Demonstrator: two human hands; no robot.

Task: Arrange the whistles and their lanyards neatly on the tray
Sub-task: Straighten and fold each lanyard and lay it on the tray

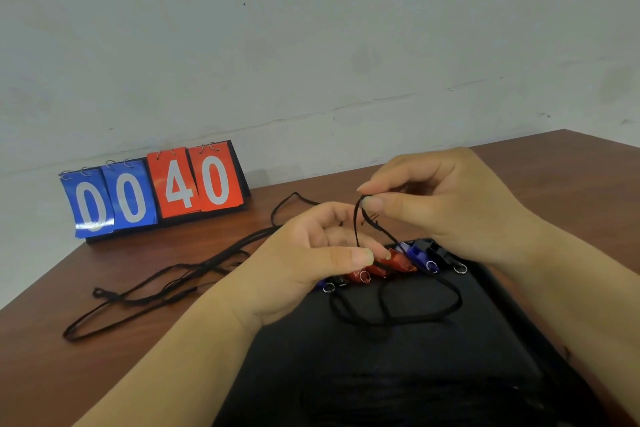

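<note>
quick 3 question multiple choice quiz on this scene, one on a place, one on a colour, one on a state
1. Where does the pile of lanyards lie?
A on the table, left of the tray
B on the floor
C on the wall

2. What colour is the scoreboard's "40"?
A blue
B red
C green

3. What is the right hand doing?
A lying flat
B pinching a cord
C gripping a whistle

1 A: the pile sprawls on wood beside the tray.
2 B: the 40 is on red cards, the 00 on blue.
3 B: thumb and forefinger close on the cord.
</note>
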